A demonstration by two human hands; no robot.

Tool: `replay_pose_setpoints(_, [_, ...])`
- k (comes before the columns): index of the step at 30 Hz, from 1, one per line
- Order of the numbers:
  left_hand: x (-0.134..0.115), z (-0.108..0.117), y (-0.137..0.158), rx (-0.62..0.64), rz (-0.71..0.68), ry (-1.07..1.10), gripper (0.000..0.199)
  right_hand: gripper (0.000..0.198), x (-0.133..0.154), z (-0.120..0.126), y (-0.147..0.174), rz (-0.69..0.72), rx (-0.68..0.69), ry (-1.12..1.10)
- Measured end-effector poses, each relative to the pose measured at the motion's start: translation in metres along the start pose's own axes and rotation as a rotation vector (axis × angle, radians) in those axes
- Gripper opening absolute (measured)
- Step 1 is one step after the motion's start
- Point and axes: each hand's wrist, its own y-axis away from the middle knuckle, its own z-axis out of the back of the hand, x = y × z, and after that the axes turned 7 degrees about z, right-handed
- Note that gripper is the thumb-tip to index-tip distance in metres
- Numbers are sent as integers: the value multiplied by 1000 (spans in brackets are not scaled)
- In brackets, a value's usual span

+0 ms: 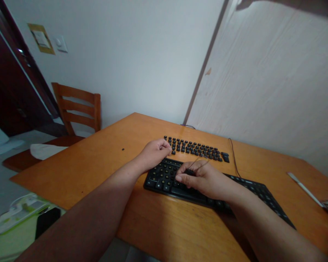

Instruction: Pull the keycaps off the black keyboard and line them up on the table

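Observation:
A black keyboard [177, 191] lies on the wooden table, many of its left-side keys off and the bare key posts showing. My right hand [199, 178] is over the keyboard, its fingers closed on a thin wire keycap puller [198, 160] whose wires point up and away. Just past the keyboard's far left edge, my left hand [158, 151] is closed in a pinch beside the loose keycaps; whatever its fingers hold, if anything, is hidden. Those black keycaps [198, 148] stand in rows behind the keyboard.
A single dark piece [123, 149] lies on the table [106, 160] at left. The keyboard cable [233, 156] runs toward the back. On the right is a white-handled brush [303, 187]. A wooden chair [79, 109] stands at left, and a dark phone [47, 220] lies lower left.

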Motion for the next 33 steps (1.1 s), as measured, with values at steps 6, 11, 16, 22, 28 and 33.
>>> replay_pose_setpoints(6, [-2,0,0,18,14,-6,16,22,2,-3,2,53,-4,68])
replay_pose_setpoints(11, [-5,1,1,20,29,5,17,20,5,-7,0,44,6,100])
replay_pose_setpoints(16, [-5,0,1,27,33,17,17,18,5,-13,-2,2,17,91])
replay_pose_setpoints(22, [-3,0,1,23,19,3,16,21,5,-17,-3,-6,5,145])
replay_pose_setpoints(28, [-1,0,1,23,-2,-13,17,22,11,-21,-3,45,32,174])
replay_pose_setpoints(33, [-1,-1,1,15,0,-20,18,26,7,-22,-3,66,39,120])
